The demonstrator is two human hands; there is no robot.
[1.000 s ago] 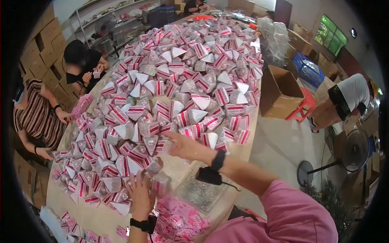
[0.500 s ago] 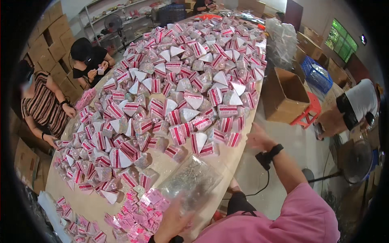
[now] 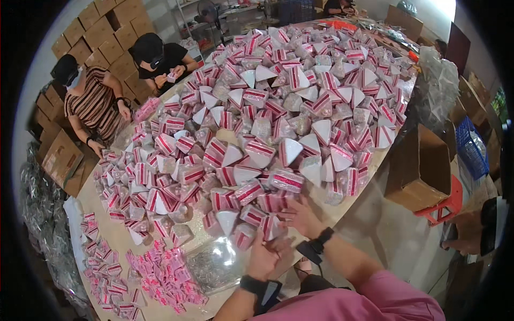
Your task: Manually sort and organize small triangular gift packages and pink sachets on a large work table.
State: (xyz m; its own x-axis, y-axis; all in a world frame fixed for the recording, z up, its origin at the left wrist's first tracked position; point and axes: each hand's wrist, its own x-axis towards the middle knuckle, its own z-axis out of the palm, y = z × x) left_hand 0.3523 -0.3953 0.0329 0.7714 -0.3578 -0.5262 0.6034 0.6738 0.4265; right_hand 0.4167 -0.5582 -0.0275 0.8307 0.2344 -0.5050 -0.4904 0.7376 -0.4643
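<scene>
A big heap of wedge-shaped, cake-slice-like pieces (image 3: 248, 191), striped pink and white and wrapped in clear film, covers the table. At its near edge, my right hand (image 3: 303, 218) lies against the pieces with its fingers spread. My left hand (image 3: 264, 258), lower and to the left, has its thumb up beside a wrapped wedge (image 3: 271, 227) and its fingers apart. Neither hand is closed round a piece. Left of my left hand lies a clear flat tray or bag (image 3: 214, 265) with small shiny bits in it. Small pink packets (image 3: 163, 275) are piled beside that.
More striped pieces (image 3: 104, 267) lie at the table's near left. Two people sit at the left side. An open cardboard box (image 3: 420, 168) on a red stool (image 3: 448, 202) stands to the right, with a blue crate (image 3: 471, 147) behind it. Cartons are stacked at the back left.
The view has swung, shifting the scene. My left hand has left the clear tray or bag, and my right hand has come in from the table's right edge; both are now at the heap.
</scene>
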